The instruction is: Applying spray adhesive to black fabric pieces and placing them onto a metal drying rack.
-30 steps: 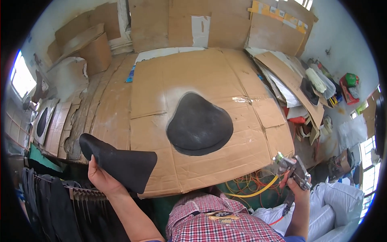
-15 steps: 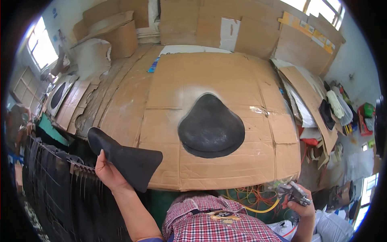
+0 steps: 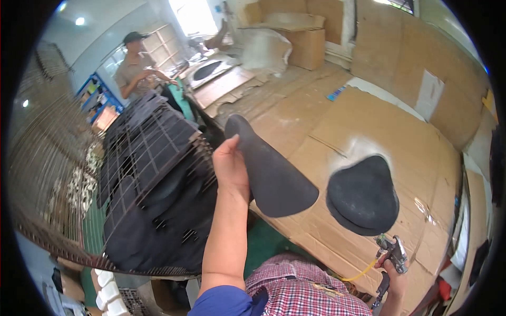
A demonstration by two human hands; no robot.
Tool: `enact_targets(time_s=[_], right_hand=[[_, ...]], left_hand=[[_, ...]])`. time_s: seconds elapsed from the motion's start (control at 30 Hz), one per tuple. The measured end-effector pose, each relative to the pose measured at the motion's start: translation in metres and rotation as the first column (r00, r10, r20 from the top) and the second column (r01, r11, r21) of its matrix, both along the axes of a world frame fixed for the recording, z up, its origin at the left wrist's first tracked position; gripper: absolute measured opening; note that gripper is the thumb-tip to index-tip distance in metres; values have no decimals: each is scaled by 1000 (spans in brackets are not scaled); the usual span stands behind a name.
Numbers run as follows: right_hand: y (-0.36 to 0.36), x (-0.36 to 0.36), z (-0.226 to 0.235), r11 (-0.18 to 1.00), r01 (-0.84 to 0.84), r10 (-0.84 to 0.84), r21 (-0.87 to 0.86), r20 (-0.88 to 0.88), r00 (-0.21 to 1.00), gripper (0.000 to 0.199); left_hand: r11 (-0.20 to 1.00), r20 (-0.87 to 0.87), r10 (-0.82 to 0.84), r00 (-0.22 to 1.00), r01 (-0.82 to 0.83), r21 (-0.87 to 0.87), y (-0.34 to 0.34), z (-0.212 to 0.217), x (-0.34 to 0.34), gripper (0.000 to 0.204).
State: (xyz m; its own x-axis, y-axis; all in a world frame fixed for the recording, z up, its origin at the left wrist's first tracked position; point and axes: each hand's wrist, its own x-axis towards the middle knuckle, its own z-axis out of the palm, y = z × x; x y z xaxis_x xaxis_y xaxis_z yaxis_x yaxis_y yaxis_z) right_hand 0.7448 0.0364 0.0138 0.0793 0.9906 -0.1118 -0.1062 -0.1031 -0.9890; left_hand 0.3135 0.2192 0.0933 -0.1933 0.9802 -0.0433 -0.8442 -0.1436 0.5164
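Observation:
My left hand (image 3: 231,167) is closed on the edge of a flat, black, rounded piece (image 3: 276,176), seemingly thin and flexible, holding it up near the left edge of the cardboard-covered table (image 3: 316,231). In my right hand (image 3: 395,276), at the table's front, is a metal spray gun (image 3: 396,255) with a yellow hose (image 3: 363,271) running from it. Beyond the gun, black pear-shaped pieces (image 3: 363,192) lie one over another on the cardboard. Pale overspray rings their far side.
At my left stands a wire rack (image 3: 145,197) laden with several black pieces. Another person (image 3: 136,76) stands behind it. Cardboard panels (image 3: 400,58) screen the table's far side, and a cardboard box (image 3: 303,45) sits at the back.
My view has swung left, bringing the rack and the other person into sight. My left hand has raised the black piece and turned it flatter toward me. The spray gun stays in my right hand.

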Motion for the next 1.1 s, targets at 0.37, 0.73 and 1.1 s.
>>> enact_targets(time_s=[0.37, 0.73, 1.1], right_hand=[[20, -109, 11, 944, -328, 326, -33, -63, 943, 38], [22, -193, 4, 839, -540, 533, -69, -92, 841, 50], [77, -74, -14, 913, -407, 409, -41, 71, 910, 44]], left_hand=[[790, -121, 502, 857, -397, 467, -251, 70, -309, 35], [-314, -581, 783, -223, -947, -59, -475, -19, -348, 37], [828, -945, 254, 205, -551, 103, -87, -169, -45, 15]])
